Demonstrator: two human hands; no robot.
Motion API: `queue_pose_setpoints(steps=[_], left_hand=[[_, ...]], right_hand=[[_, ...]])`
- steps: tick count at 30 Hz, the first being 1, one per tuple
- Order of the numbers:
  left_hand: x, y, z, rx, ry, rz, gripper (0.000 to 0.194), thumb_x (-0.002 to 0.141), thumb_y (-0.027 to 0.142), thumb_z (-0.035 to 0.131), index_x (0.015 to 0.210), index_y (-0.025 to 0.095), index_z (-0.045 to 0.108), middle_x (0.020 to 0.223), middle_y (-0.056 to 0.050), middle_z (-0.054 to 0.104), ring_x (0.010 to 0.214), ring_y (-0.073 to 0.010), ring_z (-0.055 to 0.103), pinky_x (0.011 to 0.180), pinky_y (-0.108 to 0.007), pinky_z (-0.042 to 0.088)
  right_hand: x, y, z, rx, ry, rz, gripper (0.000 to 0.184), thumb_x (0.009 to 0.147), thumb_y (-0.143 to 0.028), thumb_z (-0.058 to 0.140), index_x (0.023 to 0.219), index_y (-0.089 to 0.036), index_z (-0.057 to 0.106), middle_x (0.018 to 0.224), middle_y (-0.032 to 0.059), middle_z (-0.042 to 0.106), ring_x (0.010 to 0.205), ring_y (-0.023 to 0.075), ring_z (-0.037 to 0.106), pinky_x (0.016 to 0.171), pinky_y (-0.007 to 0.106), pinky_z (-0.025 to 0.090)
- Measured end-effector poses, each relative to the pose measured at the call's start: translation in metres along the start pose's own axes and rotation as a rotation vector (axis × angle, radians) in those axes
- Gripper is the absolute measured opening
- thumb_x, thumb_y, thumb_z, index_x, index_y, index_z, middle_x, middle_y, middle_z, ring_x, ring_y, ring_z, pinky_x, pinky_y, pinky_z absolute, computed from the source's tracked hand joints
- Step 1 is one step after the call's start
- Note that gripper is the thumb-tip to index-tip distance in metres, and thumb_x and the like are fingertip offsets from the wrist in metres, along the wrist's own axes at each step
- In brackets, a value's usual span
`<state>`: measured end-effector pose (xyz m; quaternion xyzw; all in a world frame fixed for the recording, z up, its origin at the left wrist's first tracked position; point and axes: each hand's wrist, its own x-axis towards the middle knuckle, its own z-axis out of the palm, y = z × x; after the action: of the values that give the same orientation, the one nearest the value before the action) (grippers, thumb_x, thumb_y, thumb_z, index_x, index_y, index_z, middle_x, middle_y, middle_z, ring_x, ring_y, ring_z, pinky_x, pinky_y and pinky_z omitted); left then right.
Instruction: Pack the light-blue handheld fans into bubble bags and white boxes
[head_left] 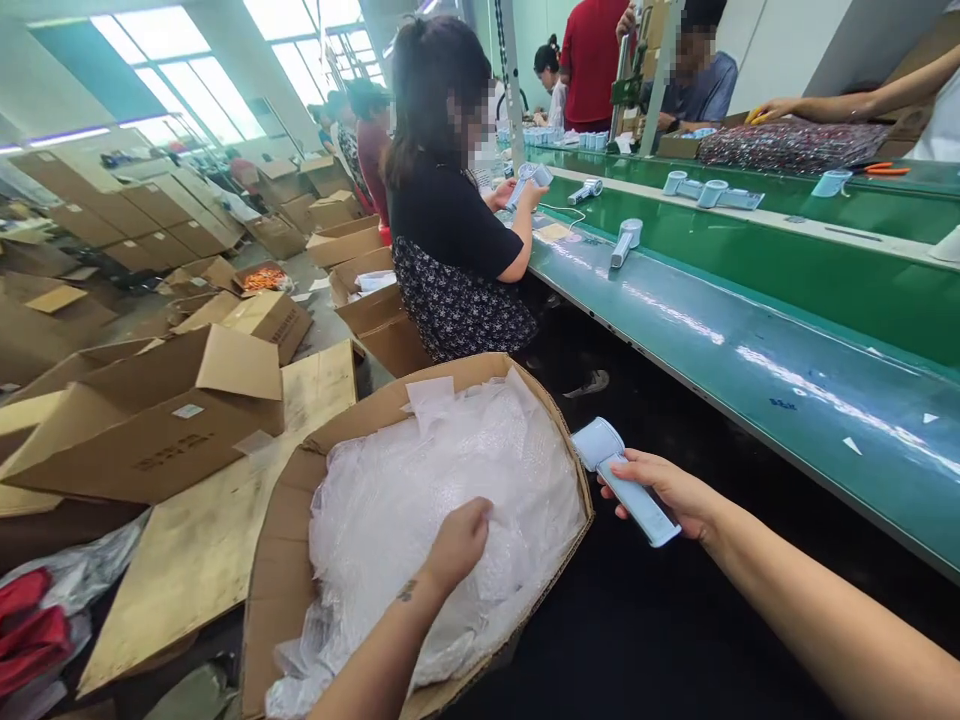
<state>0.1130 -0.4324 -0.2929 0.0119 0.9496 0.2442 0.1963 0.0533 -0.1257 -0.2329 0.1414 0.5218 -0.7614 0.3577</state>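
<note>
A cardboard box [274, 560] full of white, translucent bubble-wrap bags [390, 500] stands in front of me. Over the pile, my left hand [459, 545] has its fingers closed in a pinch on one of the bags. To the right of the box, my right hand [667, 485] grips a light-blue plastic housing [637, 500] by its flat handle. The round, cup-like head of this housing points up and left, close to the box's right rim. My right fingertips behind the handle are partly hidden.
A green conveyor table [750, 340] runs along the right, with a similar blue housing [626, 240] on its near ledge. A co-worker in black [457, 200] sits beyond the box, handling a housing. Open cartons [150, 420] and a wooden board [217, 530] lie left.
</note>
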Motion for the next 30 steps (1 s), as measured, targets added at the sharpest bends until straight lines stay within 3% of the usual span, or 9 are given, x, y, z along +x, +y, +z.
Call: queue_pose_setpoints(steps=[4,6,11,14,17,20,25,28,30], left_hand=[[0.010,0.013,-0.033,-0.843,0.173,-0.044,0.034,0.080,0.037,0.056,0.105,0.018,0.044,0.084,-0.004,0.067,0.077,-0.0180,0.064,0.071,-0.031,0.049],[0.015,0.026,-0.043,-1.020,0.183,-0.048,0.039,0.075,0.043,0.062,0.100,0.019,0.046,0.077,-0.002,0.066,0.069,-0.0171,0.063,0.065,-0.029,0.047],[0.028,0.066,-0.042,-0.675,0.217,0.133,0.027,0.080,0.043,0.051,0.082,0.018,0.060,0.079,-0.004,0.062,0.078,-0.0180,0.058,0.072,-0.030,0.045],[0.032,0.073,-0.037,-0.601,0.141,0.219,0.028,0.080,0.039,0.049,0.087,0.019,0.067,0.085,-0.005,0.062,0.083,-0.0184,0.057,0.076,-0.030,0.044],[0.040,0.055,-0.046,-0.710,0.131,0.142,0.041,0.077,0.041,0.052,0.109,0.017,0.061,0.075,-0.002,0.061,0.069,-0.0153,0.055,0.066,-0.028,0.044],[0.059,0.022,-0.072,-0.540,0.225,-0.001,0.039,0.073,0.043,0.053,0.100,0.015,0.062,0.069,-0.002,0.060,0.062,-0.0153,0.055,0.063,-0.028,0.043],[0.093,-0.004,-0.105,-0.163,0.430,-0.182,0.027,0.079,0.033,0.047,0.092,0.013,0.058,0.098,-0.016,0.063,0.098,-0.0304,0.056,0.083,-0.040,0.040],[0.095,0.013,-0.076,-0.008,0.437,-0.166,0.029,0.087,0.030,0.036,0.104,0.014,0.053,0.113,-0.017,0.057,0.111,-0.0280,0.049,0.092,-0.039,0.036],[0.090,0.025,-0.038,0.068,0.326,-0.135,0.027,0.084,0.036,0.045,0.100,0.017,0.054,0.107,-0.012,0.060,0.103,-0.0250,0.054,0.086,-0.034,0.040]], right_hand=[[-0.007,-0.002,0.002,0.102,-0.078,-0.001,0.026,0.075,-0.024,0.069,0.095,-0.012,0.058,0.087,0.0073,0.062,0.072,0.0138,0.062,0.053,0.023,0.055],[-0.008,0.000,0.009,0.141,-0.182,-0.006,0.030,0.074,-0.026,0.070,0.098,-0.013,0.057,0.087,0.0069,0.062,0.073,0.0146,0.062,0.053,0.023,0.055],[-0.003,0.011,0.038,0.113,-0.461,-0.054,0.041,0.066,-0.024,0.076,0.100,-0.015,0.055,0.087,0.0032,0.060,0.067,0.0135,0.062,0.052,0.028,0.056],[0.002,0.013,0.041,0.114,-0.463,-0.038,0.039,0.066,-0.025,0.075,0.098,-0.014,0.055,0.084,0.0034,0.060,0.066,0.0146,0.062,0.049,0.028,0.055],[0.003,0.011,0.028,0.243,-0.305,-0.049,0.035,0.071,-0.027,0.071,0.099,-0.015,0.055,0.081,0.0044,0.061,0.072,0.0167,0.063,0.046,0.023,0.054],[0.001,0.008,0.013,0.328,-0.165,-0.031,0.028,0.076,-0.028,0.065,0.098,-0.014,0.055,0.079,0.0057,0.063,0.067,0.0146,0.063,0.045,0.021,0.052],[0.003,0.009,0.009,0.363,-0.076,-0.005,0.025,0.078,-0.024,0.062,0.100,-0.015,0.053,0.079,0.0063,0.064,0.071,0.0170,0.065,0.045,0.023,0.053],[0.006,0.011,0.010,0.376,-0.042,-0.010,0.026,0.079,-0.024,0.062,0.102,-0.016,0.052,0.079,0.0064,0.065,0.071,0.0175,0.065,0.046,0.023,0.053],[0.006,0.011,0.010,0.386,-0.011,-0.015,0.026,0.079,-0.025,0.062,0.102,-0.017,0.052,0.079,0.0064,0.065,0.071,0.0176,0.065,0.046,0.023,0.053]])
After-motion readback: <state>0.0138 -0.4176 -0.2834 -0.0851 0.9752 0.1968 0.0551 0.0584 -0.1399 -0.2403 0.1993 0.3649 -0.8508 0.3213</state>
